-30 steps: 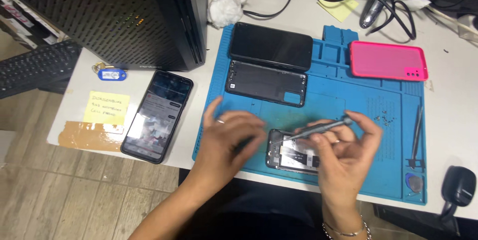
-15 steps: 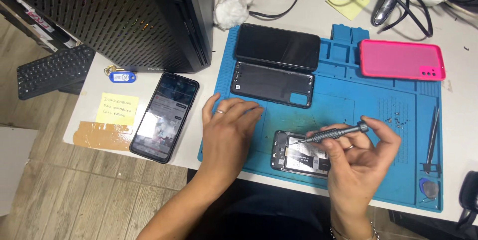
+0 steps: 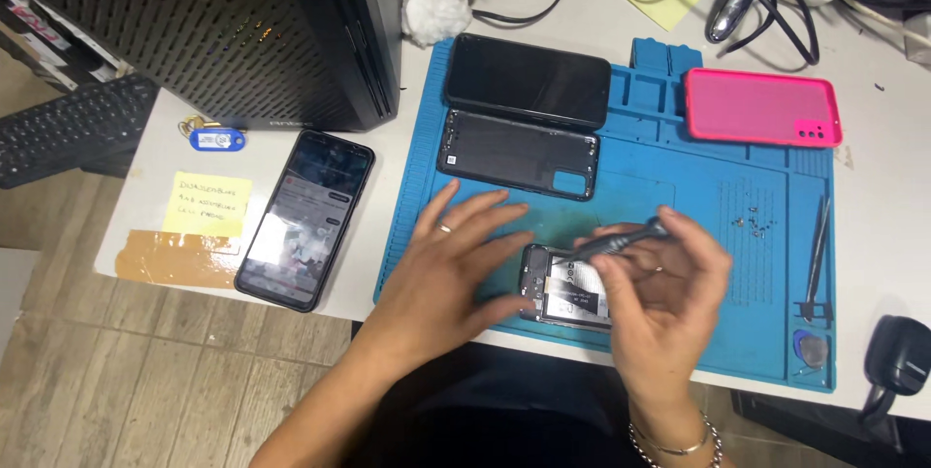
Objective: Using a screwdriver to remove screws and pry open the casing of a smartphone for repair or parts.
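We've got the opened phone (image 3: 567,295) lying sideways on the blue mat (image 3: 679,196), left hand (image 3: 456,269) fingers spread flat steadying it, right hand (image 3: 664,298) fingers pinching a screwdriver (image 3: 621,240) that's angled down-left

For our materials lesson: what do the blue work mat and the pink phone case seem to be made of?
Blue work mat: probably silicone rubber, matte, with moulded ridges and compartments. Pink phone case: likely soft plastic or silicone, smooth with a slight sheen and rounded edges.

Your bare forearms carry no sleeves; a ring (image 3: 444,228) circles one left finger, thin bracelets (image 3: 669,444) ring your right wrist.
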